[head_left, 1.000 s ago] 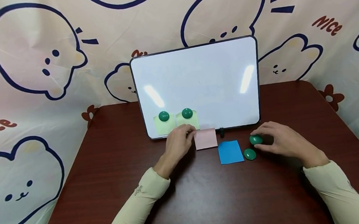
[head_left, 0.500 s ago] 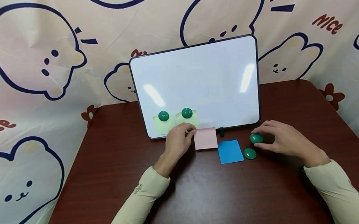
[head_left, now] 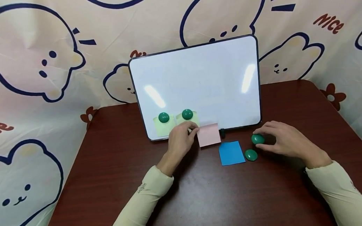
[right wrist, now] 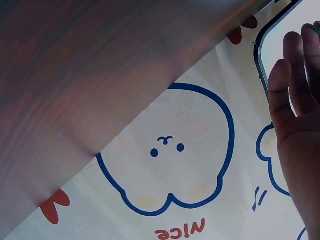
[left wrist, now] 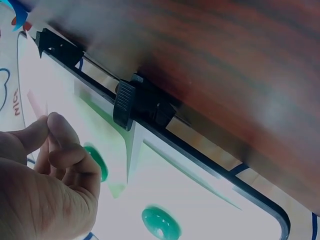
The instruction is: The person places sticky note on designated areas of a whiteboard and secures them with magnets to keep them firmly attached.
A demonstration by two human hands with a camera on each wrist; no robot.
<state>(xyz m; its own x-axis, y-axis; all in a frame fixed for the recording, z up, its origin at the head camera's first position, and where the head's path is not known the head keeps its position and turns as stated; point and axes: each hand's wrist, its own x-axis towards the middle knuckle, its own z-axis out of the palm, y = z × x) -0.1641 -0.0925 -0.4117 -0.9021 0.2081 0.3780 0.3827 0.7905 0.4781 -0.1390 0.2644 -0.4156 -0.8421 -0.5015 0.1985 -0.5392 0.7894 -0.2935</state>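
Observation:
My left hand (head_left: 181, 139) pinches the left edge of a pink sticky note (head_left: 209, 135) between thumb and index finger, in front of the whiteboard's lower edge. My right hand (head_left: 282, 141) holds a round green magnet (head_left: 257, 138) between thumb and fingers, at the right. A second green magnet (head_left: 251, 155) lies on the table just below it, beside a blue sticky note (head_left: 231, 153). Two pale green notes (head_left: 164, 128) sit on the whiteboard (head_left: 197, 80), each under a green magnet (left wrist: 161, 222). In the right wrist view the right hand's grip is mostly cut off.
The whiteboard leans upright at the back of the dark brown table (head_left: 212, 205). A black clip (left wrist: 131, 102) grips its lower edge. Behind it hangs a patterned cloth (head_left: 162, 23) with cartoon bears.
The pink note has risen slightly toward the whiteboard and tilted, moving with my left hand. My right hand stays nearly in place with its magnet.

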